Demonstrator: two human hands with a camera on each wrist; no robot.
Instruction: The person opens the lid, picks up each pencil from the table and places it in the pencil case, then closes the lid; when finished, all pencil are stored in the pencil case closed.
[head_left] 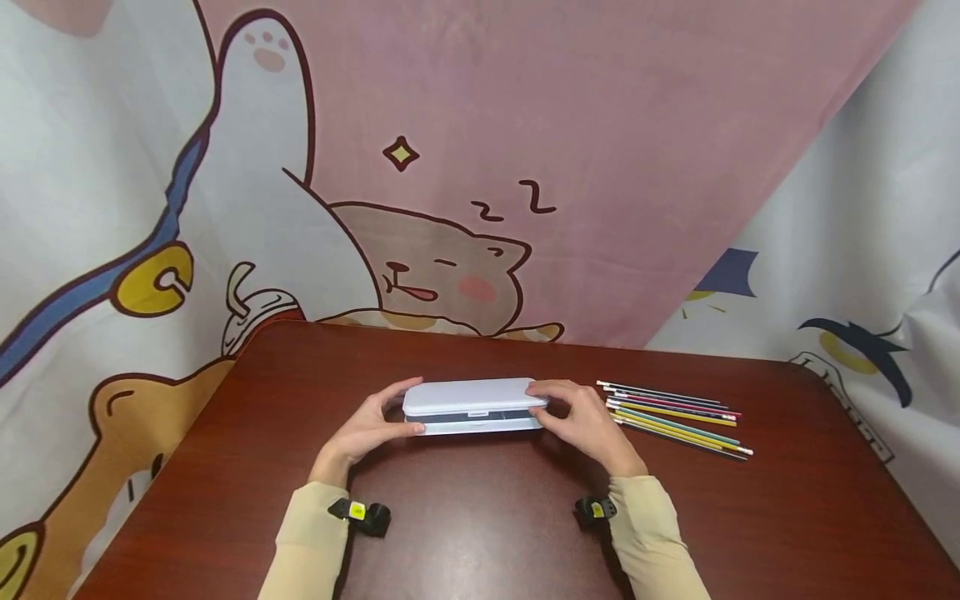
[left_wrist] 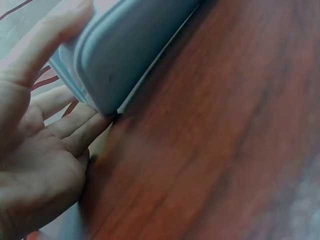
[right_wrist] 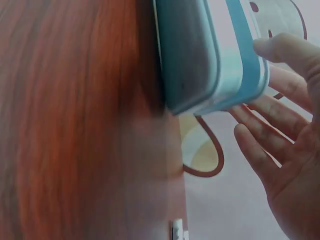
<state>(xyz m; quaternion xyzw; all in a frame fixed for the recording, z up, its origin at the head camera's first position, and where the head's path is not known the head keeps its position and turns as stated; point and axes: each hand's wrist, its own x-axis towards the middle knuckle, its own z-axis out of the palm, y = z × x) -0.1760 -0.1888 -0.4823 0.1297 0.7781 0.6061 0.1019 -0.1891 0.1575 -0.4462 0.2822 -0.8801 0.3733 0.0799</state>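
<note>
A pale, box-shaped pencil case (head_left: 472, 395) lies on the table in the head view, its long side towards me. Between its lid and lower part runs a dark gap, with a small white clasp at the middle. My left hand (head_left: 365, 431) grips the left end, thumb at the lower front corner and fingers behind. At the right end my right hand (head_left: 583, 421) holds the case, index finger on the lid's top and thumb at the front. Both wrist views show the case's end (left_wrist: 125, 55) between thumb and fingers; its inside is hidden.
Several pencils (head_left: 675, 410) in various colours lie in a loose fan right of the right hand. The reddish-brown table (head_left: 480, 525) ends at a cloth backdrop (head_left: 645, 167) with cartoon animals. Black straps with cameras sit on both wrists.
</note>
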